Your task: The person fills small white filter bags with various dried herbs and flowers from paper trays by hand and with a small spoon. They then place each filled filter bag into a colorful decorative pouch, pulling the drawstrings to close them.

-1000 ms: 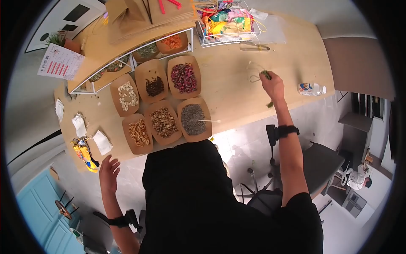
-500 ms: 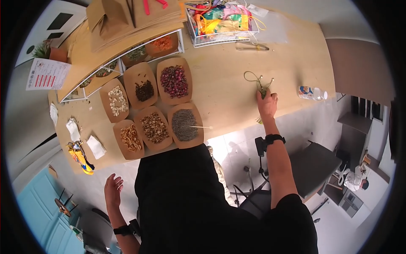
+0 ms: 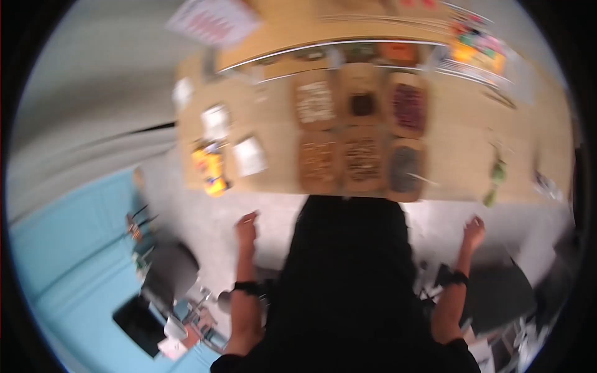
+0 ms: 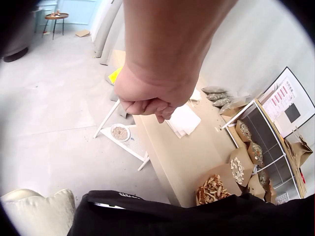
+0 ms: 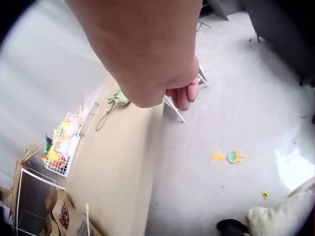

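Note:
My left hand (image 3: 246,229) hangs over the floor in front of the table's near edge, its fingers loosely curled and nothing in them. Also in front of that edge is my right hand (image 3: 474,231), likewise holding nothing, with fingers relaxed. A small green drawstring pouch (image 3: 497,173) lies on the table just beyond the right hand; in the right wrist view its looped cord (image 5: 102,121) trails over the tabletop. Nearest the left hand are a white packet (image 3: 250,155) and a yellow pouch (image 3: 209,169). The head view is blurred.
Several brown paper trays of dried herbs and flowers, among them dark red buds (image 3: 408,107), stand mid-table. Behind them is a white-framed shelf (image 3: 336,43). A wire basket (image 5: 60,172) of colourful pouches sits at the back right. A tasselled ornament (image 5: 232,157) lies on the floor.
My right hand has let go of the green pouch, left it on the table and drawn back past the near edge. The head view has swung left.

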Available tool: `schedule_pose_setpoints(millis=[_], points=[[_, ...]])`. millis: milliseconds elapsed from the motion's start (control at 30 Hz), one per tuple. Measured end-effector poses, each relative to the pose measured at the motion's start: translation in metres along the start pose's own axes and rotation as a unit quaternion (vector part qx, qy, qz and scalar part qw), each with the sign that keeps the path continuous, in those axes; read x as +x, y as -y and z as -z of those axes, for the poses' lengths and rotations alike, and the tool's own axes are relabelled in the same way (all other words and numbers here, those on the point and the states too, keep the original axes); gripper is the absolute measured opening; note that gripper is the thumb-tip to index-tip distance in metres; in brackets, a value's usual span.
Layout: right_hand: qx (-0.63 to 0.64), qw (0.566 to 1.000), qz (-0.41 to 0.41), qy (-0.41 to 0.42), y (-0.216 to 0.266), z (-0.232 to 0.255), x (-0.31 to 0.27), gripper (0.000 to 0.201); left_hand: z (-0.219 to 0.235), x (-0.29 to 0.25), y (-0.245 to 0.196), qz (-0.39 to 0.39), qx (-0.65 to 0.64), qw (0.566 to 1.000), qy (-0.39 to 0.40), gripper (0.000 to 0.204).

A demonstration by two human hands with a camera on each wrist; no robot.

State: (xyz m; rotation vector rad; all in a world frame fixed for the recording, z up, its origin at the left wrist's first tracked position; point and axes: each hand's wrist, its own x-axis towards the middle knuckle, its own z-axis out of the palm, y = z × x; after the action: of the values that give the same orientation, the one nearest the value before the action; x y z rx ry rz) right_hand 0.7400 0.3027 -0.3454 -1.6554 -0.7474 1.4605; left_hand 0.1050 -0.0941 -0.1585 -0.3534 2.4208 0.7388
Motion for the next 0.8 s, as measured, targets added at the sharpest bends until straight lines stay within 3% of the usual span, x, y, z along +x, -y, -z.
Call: schedule_pose_setpoints(millis=[33, 100, 133, 200, 233, 267, 333, 467, 533, 567, 600, 667, 700, 733, 800], points=[[-0.353, 0.928, -0.01, -0.122, 0.03, -0.065, -0.056, 0.028, 0.005, -0.009, -0.013, 0.018, -0.016, 1.0, 0.012, 0.024], [-0.434, 0.894, -0.044, -0.101, 0.015, -0.085, -0.099, 0.026, 0.01, 0.008, -0.007, 0.04, -0.085, 0.995, 0.017, 0.036], [-0.428, 0.895, -0.082, -0.092, 0.006, -0.088, -0.113, 0.026, 0.015, 0.025, 0.0, 0.038, -0.091, 0.995, 0.016, 0.036], [-0.427, 0.892, -0.118, -0.092, -0.007, -0.095, -0.149, 0.026, 0.021, 0.056, 0.013, -0.084, 0.023, 0.996, -0.031, 0.041], [-0.424, 0.893, -0.136, -0.066, -0.01, -0.101, -0.166, 0.026, 0.026, 0.055, -0.006, -0.106, 0.069, 0.991, -0.039, 0.033], [-0.419, 0.894, -0.152, -0.039, -0.012, -0.109, -0.176, 0.027, 0.025, 0.066, -0.016, -0.107, 0.062, 0.992, -0.034, 0.033], [-0.413, 0.897, -0.156, -0.024, -0.021, -0.122, -0.192, 0.026, 0.024, 0.089, -0.025, -0.206, 0.07, 0.975, -0.041, 0.026], [-0.391, 0.904, -0.175, 0.001, -0.029, -0.134, -0.221, 0.027, 0.022, 0.134, -0.038, -0.289, 0.043, 0.954, -0.065, 0.021], [-0.4, 0.9, -0.171, -0.003, -0.029, -0.147, -0.238, 0.027, 0.032, 0.148, -0.046, -0.281, 0.01, 0.946, -0.16, 0.019], [-0.414, 0.894, -0.172, -0.005, -0.031, -0.15, -0.25, 0.028, 0.039, 0.153, -0.047, -0.324, 0.051, 0.924, -0.198, 0.016], [-0.415, 0.893, -0.174, -0.011, -0.035, -0.15, -0.26, 0.028, 0.04, 0.16, -0.045, -0.324, 0.051, 0.925, -0.192, 0.016], [-0.41, 0.893, -0.187, -0.004, -0.04, -0.154, -0.273, 0.028, 0.036, 0.173, -0.046, -0.352, 0.026, 0.932, -0.083, 0.016], [-0.419, 0.888, -0.191, 0.0, -0.039, -0.159, -0.283, 0.027, 0.027, 0.17, -0.05, -0.428, 0.023, 0.901, -0.07, 0.017], [-0.42, 0.887, -0.191, -0.005, -0.04, -0.159, -0.292, 0.027, 0.019, 0.161, -0.056, -0.428, 0.021, 0.901, -0.065, 0.017], [-0.451, 0.881, -0.129, 0.062, -0.04, -0.165, -0.303, 0.028, 0.001, 0.143, -0.075, -0.428, 0.102, 0.898, -0.02, 0.025]])
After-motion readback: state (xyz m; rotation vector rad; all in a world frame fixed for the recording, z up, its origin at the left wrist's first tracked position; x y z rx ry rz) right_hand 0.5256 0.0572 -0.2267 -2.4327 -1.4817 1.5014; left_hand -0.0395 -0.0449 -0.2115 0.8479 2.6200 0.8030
